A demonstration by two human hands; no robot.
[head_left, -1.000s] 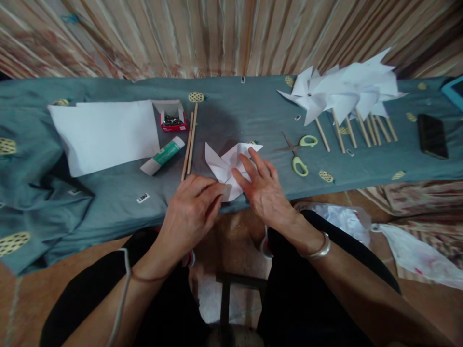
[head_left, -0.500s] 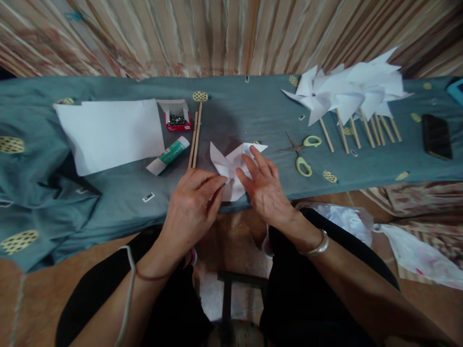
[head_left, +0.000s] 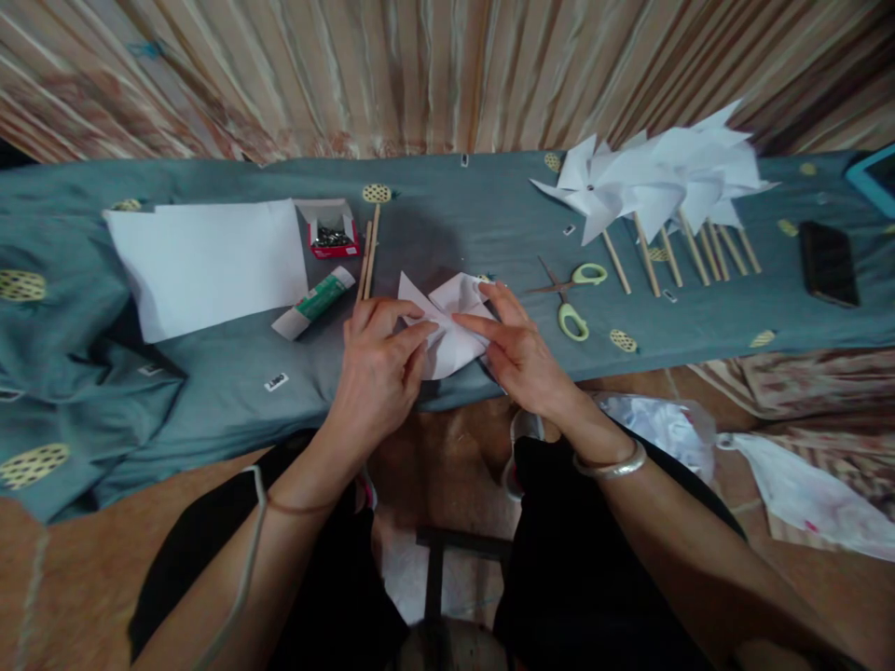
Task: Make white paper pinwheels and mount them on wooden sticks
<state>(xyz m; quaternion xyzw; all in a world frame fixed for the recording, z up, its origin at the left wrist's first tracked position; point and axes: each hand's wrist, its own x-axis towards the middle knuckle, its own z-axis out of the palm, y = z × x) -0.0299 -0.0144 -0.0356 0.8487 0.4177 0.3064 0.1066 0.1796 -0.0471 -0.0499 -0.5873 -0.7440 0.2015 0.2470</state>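
A white paper pinwheel [head_left: 454,349] without a stick lies at the near edge of the cloth, between my two hands. My left hand [head_left: 378,363] pinches one of its folded points near the centre, thumb and forefinger together. From the other side, my right hand [head_left: 524,359] holds the paper, its forefinger pressing close to the middle and other fingertips at the right-hand blade. My fingers partly cover the centre. Two wooden sticks [head_left: 371,247] lie just beyond my left hand. Scissors [head_left: 568,289] with pale green handles rest open to the right of the pinwheel.
White paper sheets [head_left: 210,266], a green-and-white glue stick [head_left: 314,303] and a red box of metal pins [head_left: 333,244] are on the left. Several finished pinwheels [head_left: 664,177] on sticks lie at the right, beside a dark phone [head_left: 829,263]. Plastic bags [head_left: 797,489] lie below the table.
My left fingers have brought a folded point in toward the pinwheel's centre. My right forefinger has straightened and now presses near the middle. The view has shifted slightly.
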